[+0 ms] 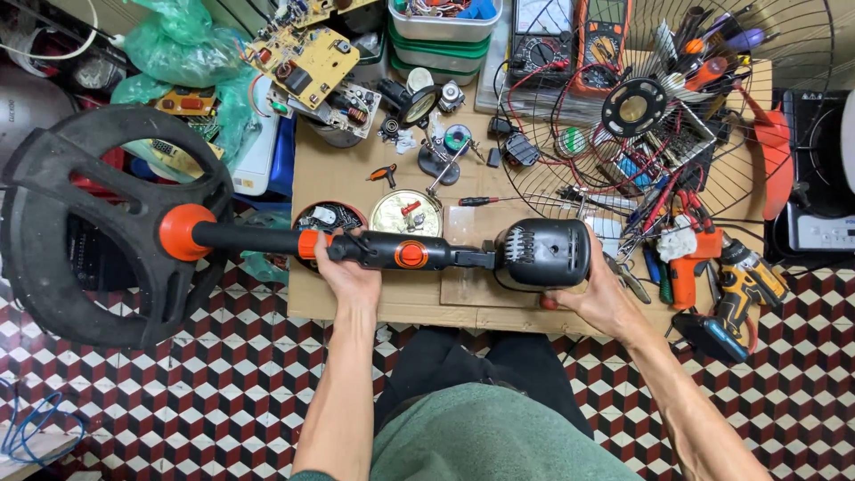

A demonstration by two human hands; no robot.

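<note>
Left hand (349,272) is wrapped tight around the black fan stand pole (374,249), just beside the orange collar, fingers curled over the top of it. Right hand (583,289) cups the black motor housing (543,252) from below and behind, thumb side pressed to its casing, fingers mostly hidden under it. The whole fan lies flat across the near edge of the counter (463,312), pole pointing off to the left, where the round black base (98,223) hangs out over the checked floor (223,383).

Just behind the left hand, two round tins: a dark one (325,216) holding small parts, and a pale one (405,212) with a red piece lying in it. A small screwdriver (476,201) lies beside them. Further back, a clear plastic tub (443,20) stacked on green-rimmed ones, with coloured bits inside; what they are I can't make out. Loose circuit boards (307,61) sit to its left, green plastic bags (191,53) beyond.

Off the right hand, a wire fan guard (677,107) leans over a heap of red leads, screwdrivers and two meters (570,40). An orange glue gun (690,258) and a yellow cordless drill (744,289) lie at the counter's right end.
</note>
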